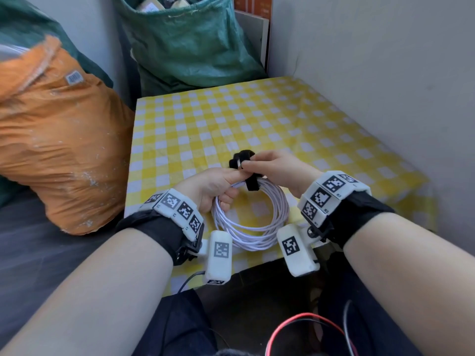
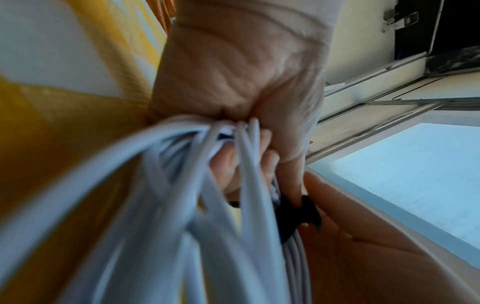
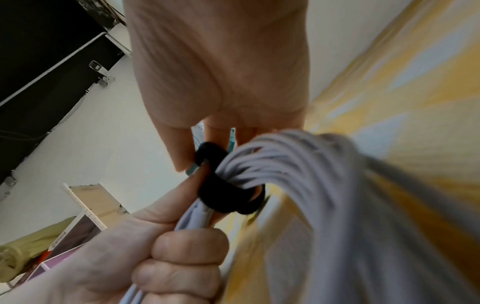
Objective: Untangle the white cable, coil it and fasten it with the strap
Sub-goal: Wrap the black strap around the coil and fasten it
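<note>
While left grip (image 1: 216, 187) clasps coiled cable (image 1: 250, 217), right grip (image 1: 273, 167) pinches strap (image 1: 243, 160) beside orange sack (image 1: 61, 140)

Small table (image 1: 295, 119) under yellow-and-white checked cloth (image 1: 205, 129).

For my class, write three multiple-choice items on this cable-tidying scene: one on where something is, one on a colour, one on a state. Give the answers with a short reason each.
1. Where is the orange sack?
A. on the table
B. left of the table
C. under the cable

2. What colour is the strap?
A. black
B. red
C. white

3. What state is the white cable in?
A. stretched straight
B. a loose tangle
C. wound in a coil

Answers:
1 B: the orange sack stands beside the left edge of the table.
2 A: the strap, pinched by the right hand, is black.
3 C: the white cable hangs as round loops from the left hand.
</note>
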Action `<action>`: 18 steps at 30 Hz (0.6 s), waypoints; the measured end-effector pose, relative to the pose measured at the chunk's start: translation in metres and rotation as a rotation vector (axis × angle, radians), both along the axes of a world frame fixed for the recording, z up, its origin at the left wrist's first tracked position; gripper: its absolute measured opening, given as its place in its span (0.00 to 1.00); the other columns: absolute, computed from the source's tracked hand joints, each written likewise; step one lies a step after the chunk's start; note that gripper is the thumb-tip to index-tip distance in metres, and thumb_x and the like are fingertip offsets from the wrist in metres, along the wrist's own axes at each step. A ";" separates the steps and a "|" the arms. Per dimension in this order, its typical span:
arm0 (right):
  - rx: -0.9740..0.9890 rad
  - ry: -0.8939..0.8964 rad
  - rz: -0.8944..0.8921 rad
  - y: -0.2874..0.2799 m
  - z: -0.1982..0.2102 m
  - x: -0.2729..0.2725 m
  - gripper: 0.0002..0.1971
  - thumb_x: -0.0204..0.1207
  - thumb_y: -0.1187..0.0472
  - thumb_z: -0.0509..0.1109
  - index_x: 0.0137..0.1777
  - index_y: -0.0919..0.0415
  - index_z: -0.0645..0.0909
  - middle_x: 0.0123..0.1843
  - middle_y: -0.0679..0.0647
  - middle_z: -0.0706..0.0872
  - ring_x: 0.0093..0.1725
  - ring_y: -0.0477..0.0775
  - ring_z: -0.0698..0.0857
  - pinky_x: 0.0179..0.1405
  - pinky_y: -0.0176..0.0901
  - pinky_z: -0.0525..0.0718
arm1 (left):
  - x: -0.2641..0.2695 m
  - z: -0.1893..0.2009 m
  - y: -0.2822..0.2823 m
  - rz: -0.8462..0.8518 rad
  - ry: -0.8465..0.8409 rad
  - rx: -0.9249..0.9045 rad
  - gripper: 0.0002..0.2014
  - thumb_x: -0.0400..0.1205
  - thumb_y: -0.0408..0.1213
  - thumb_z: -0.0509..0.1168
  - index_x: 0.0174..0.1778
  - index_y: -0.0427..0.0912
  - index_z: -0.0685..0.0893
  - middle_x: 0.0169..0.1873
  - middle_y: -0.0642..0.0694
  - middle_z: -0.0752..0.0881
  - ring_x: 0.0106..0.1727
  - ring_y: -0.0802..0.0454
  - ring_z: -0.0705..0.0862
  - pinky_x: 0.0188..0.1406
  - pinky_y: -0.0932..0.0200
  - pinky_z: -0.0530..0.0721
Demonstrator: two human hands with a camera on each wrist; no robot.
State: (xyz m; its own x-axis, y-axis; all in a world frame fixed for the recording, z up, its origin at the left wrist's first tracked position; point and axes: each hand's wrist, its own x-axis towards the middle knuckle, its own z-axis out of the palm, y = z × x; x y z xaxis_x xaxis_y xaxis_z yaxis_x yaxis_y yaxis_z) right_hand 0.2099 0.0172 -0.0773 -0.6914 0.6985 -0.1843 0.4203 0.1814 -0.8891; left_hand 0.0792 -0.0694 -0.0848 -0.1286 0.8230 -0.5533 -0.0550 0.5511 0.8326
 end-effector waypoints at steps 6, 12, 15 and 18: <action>-0.067 0.180 -0.069 -0.004 0.013 -0.001 0.10 0.82 0.58 0.64 0.45 0.64 0.83 0.39 0.58 0.80 0.37 0.52 0.78 0.41 0.44 0.78 | -0.002 0.001 -0.003 -0.004 -0.049 0.025 0.20 0.73 0.62 0.63 0.32 0.48 0.72 0.17 0.53 0.58 0.16 0.59 0.55 0.15 0.66 0.55; -0.186 0.240 0.076 -0.008 0.021 0.009 0.10 0.84 0.58 0.60 0.45 0.59 0.80 0.42 0.54 0.80 0.44 0.52 0.80 0.53 0.46 0.79 | -0.001 -0.002 0.000 0.091 -0.017 0.041 0.22 0.73 0.65 0.63 0.35 0.47 0.72 0.18 0.53 0.58 0.16 0.58 0.55 0.14 0.67 0.55; -0.186 0.319 0.099 -0.013 0.023 0.010 0.12 0.84 0.61 0.60 0.39 0.59 0.78 0.39 0.53 0.78 0.46 0.54 0.78 0.55 0.48 0.78 | -0.002 -0.003 -0.001 0.130 -0.028 0.040 0.21 0.72 0.60 0.68 0.30 0.47 0.72 0.16 0.54 0.58 0.15 0.58 0.55 0.13 0.66 0.55; -0.091 0.284 0.091 -0.015 0.024 0.009 0.12 0.84 0.61 0.61 0.39 0.61 0.78 0.40 0.55 0.79 0.45 0.52 0.80 0.57 0.47 0.81 | -0.002 -0.003 -0.002 0.144 -0.031 0.041 0.21 0.71 0.62 0.69 0.29 0.48 0.73 0.17 0.54 0.58 0.15 0.58 0.55 0.14 0.66 0.55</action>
